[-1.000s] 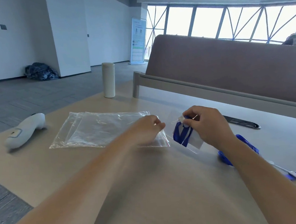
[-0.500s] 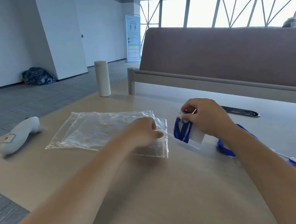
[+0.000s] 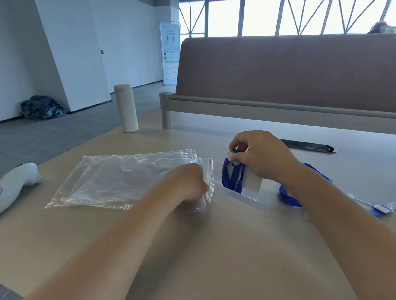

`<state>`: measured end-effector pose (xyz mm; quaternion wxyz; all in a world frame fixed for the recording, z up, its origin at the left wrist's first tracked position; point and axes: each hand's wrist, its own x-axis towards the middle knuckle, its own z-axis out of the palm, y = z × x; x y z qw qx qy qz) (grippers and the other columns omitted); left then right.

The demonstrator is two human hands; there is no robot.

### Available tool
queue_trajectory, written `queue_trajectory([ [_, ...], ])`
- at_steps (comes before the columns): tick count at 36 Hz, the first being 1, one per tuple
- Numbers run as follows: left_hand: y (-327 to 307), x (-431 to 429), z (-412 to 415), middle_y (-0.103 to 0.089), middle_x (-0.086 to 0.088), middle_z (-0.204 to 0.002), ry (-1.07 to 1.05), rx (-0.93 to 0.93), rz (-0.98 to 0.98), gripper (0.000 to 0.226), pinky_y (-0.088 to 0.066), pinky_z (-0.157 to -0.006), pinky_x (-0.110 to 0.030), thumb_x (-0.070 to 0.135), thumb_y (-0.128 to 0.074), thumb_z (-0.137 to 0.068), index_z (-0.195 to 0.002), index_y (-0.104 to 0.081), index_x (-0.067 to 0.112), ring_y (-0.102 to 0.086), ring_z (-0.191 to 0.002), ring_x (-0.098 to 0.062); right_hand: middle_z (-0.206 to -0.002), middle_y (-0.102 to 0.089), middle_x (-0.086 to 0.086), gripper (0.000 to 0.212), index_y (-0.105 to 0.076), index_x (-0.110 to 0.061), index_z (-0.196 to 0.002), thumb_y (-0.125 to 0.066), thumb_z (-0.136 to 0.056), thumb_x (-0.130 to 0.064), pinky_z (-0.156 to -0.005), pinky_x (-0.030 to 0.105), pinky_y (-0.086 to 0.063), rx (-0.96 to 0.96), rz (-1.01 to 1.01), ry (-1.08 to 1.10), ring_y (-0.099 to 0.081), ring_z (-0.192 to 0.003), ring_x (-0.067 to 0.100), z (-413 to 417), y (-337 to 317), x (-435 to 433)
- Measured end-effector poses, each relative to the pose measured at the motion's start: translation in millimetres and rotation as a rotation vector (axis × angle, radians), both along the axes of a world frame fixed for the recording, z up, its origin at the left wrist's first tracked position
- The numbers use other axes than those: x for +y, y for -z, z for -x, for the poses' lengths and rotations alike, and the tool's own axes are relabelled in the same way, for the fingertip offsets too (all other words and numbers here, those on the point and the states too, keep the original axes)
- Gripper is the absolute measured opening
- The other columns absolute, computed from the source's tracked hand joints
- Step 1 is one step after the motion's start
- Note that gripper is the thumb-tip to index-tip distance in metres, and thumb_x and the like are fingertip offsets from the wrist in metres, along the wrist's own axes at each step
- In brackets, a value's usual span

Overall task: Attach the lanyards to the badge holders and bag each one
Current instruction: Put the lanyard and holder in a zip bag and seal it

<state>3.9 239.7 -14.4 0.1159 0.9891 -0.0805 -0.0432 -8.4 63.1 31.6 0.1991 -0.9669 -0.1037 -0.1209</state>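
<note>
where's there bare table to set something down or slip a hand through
Widest bare patch: the tabletop on the person's side of the left hand and right hand. Another lies between the bottle and the zip bags. Crowded: the gap between the hands, filled by the badge holder, and to its right the loose lanyard.

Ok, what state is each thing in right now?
Clear plastic zip bags: flat on table, top one's mouth edge pinched by left hand.
Clear badge holder with folded blue lanyard: held in right hand, unbagged.
Second blue lanyard: loose on table.
White cylindrical bottle: upright.
</note>
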Motion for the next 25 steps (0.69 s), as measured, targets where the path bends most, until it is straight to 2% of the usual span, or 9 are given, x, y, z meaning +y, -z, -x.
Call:
queue_trajectory([
  [2,-7,2,0,-0.051,-0.005,-0.073,0.01,0.022,0.05,0.021,-0.037,-0.065,-0.027,0.021,-0.06,-0.092,-0.078,-0.061,0.006,-0.049,-0.073,-0.024,-0.106,-0.066,-0.007,0.017,-0.064,-0.026,-0.11,-0.063,-0.093,-0.027,-0.072,0.026,-0.043,-0.01,-0.011,0.003,-0.057,-0.09,0.014,0,-1,-1],
  [4,-14,4,1,-0.059,-0.01,-0.077,0.021,0.052,0.127,0.015,-0.04,-0.063,-0.025,0.015,-0.06,-0.09,-0.084,-0.066,0.002,-0.052,-0.07,-0.025,-0.103,-0.066,-0.008,0.015,-0.064,-0.026,-0.108,-0.063,-0.093,-0.027,-0.071,0.026,-0.042,-0.018,-0.026,0.007,-0.057,-0.09,0.014,0,-3,-1],
  [7,-23,6,0,-0.069,-0.014,-0.074,0.022,0.074,0.275,0.013,-0.044,-0.052,-0.021,0.011,-0.062,-0.088,-0.076,-0.065,0.008,-0.057,-0.056,-0.022,-0.1,-0.064,-0.009,0.016,-0.065,-0.025,-0.108,-0.063,-0.092,-0.026,-0.072,0.026,-0.041,-0.024,-0.036,0.012,-0.056,-0.09,0.014,-1,-8,-3],
  [9,-30,5,-2,-0.071,-0.011,-0.07,0.03,0.068,0.338,0.011,-0.045,-0.049,-0.02,0.012,-0.064,-0.089,-0.078,-0.065,0.009,-0.057,-0.05,-0.017,-0.098,-0.064,-0.01,0.016,-0.065,-0.026,-0.107,-0.064,-0.092,-0.026,-0.07,0.025,-0.04,-0.036,-0.039,0.02,-0.057,-0.09,0.014,-1,-12,-5],
  [12,-40,3,-3,-0.064,0.0,-0.058,0.044,0.024,0.419,0.011,-0.043,-0.044,-0.018,0.014,-0.066,-0.09,-0.081,-0.066,0.008,-0.056,-0.044,-0.011,-0.096,-0.065,-0.01,0.015,-0.066,-0.027,-0.105,-0.064,-0.09,-0.025,-0.065,0.025,-0.04,-0.056,-0.051,0.035,-0.057,-0.088,0.014,-1,-17,-10],
  [16,-43,0,-2,-0.065,-0.003,-0.065,0.056,-0.055,0.52,0.012,-0.048,-0.057,-0.025,0.018,-0.066,-0.092,-0.082,-0.065,0.011,-0.06,-0.056,-0.016,-0.095,-0.067,-0.009,0.013,-0.067,-0.026,-0.103,-0.065,-0.09,-0.029,-0.061,0.023,-0.04,-0.048,-0.041,0.044,-0.058,-0.087,0.013,-1,-21,-15],
  [18,-38,0,-1,-0.067,-0.004,-0.067,0.054,-0.098,0.563,0.014,-0.049,-0.058,-0.025,0.02,-0.066,-0.091,-0.078,-0.065,0.015,-0.061,-0.058,-0.018,-0.094,-0.068,-0.008,0.011,-0.067,-0.027,-0.1,-0.066,-0.089,-0.031,-0.06,0.021,-0.039,-0.037,-0.041,0.044,-0.059,-0.086,0.013,-1,-23,-16],
  [21,-29,2,0,-0.066,-0.003,-0.068,0.048,-0.135,0.623,0.014,-0.047,-0.054,-0.022,0.019,-0.064,-0.09,-0.077,-0.066,0.015,-0.063,-0.058,-0.018,-0.091,-0.069,-0.009,0.012,-0.069,-0.026,-0.099,-0.067,-0.088,-0.031,-0.064,0.026,-0.043,-0.03,-0.027,0.05,-0.06,-0.084,0.013,0,-26,-16],
  [25,-24,5,3,-0.071,-0.004,-0.083,0.052,-0.162,0.669,0.013,-0.052,-0.066,-0.028,0.022,-0.063,-0.091,-0.084,-0.068,0.013,-0.07,-0.065,-0.021,-0.093,-0.068,-0.008,0.014,-0.07,-0.025,-0.1,-0.068,-0.087,-0.026,-0.064,0.026,-0.042,-0.057,-0.052,0.06,-0.058,-0.083,0.014,2,-26,-12],
])
